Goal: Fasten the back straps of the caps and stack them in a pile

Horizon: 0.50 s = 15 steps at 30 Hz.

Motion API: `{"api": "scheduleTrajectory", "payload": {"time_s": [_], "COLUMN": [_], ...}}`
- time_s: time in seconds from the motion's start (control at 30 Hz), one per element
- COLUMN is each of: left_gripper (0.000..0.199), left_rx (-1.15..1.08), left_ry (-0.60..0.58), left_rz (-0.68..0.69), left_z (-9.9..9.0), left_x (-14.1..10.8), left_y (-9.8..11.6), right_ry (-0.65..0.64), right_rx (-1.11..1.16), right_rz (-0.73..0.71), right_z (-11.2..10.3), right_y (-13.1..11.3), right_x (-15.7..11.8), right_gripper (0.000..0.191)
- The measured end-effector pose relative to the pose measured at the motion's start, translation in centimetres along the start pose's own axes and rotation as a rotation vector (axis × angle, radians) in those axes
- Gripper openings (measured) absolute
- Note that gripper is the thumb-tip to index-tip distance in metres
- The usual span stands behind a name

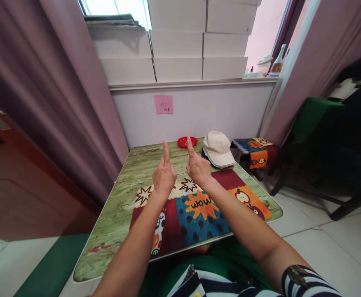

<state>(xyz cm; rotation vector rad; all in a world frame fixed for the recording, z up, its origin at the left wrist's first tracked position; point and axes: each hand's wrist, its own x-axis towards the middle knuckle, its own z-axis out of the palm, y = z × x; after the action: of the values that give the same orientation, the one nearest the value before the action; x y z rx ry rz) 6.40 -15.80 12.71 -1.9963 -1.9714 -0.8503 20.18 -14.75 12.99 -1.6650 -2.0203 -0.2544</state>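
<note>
My left hand (164, 175) is raised above the table with its index finger pointing up and the other fingers folded in. Beside it, a small gap away, my right hand (197, 167) makes the same shape, its index fingertip overlapping the view of a red dish-like thing (183, 143) at the table's back edge. Neither hand shows anything held, though the palms are turned from view. Under my forearms lies a colourful mat (185, 225) with "wow" lettering. A cream cap (219, 149) rests to the right of my right hand, over a darker one.
The green wood-patterned table (112, 222) stands against a white wall with a pink note (164, 104). White boxes (177, 45) are stacked on the sill. A stool (254, 152) with a patterned cover stands at right, near a dark chair (319, 123). Curtains (72, 82) hang at both sides.
</note>
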Motion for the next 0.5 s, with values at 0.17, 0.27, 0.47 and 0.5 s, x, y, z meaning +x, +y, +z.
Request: {"api": "scheduleTrajectory", "payload": {"time_s": [0.17, 0.27, 0.47, 0.5], "left_gripper": [0.095, 0.094, 0.092, 0.089], "left_rx": [-0.006, -0.013, -0.068, -0.092], "left_ry": [-0.004, -0.030, -0.094, -0.138], "left_rz": [0.005, -0.007, -0.064, -0.062], "left_z": [0.5, 0.9, 3.1, 3.8], "left_x": [0.0, 0.3, 1.8, 2.1], "left_y": [-0.4, -0.6, -1.4, -1.7], "right_ry": [0.000, 0.004, -0.048, -0.065], "right_rx": [0.009, 0.029, 0.122, 0.180], "right_rz": [-0.004, -0.012, 0.018, 0.021], "right_z": [0.5, 1.0, 2.0, 2.2], "right_y": [0.1, 0.3, 1.7, 2.0], "right_x": [0.3, 0.6, 1.9, 2.2], "right_gripper": [0.093, 0.091, 0.087, 0.083]}}
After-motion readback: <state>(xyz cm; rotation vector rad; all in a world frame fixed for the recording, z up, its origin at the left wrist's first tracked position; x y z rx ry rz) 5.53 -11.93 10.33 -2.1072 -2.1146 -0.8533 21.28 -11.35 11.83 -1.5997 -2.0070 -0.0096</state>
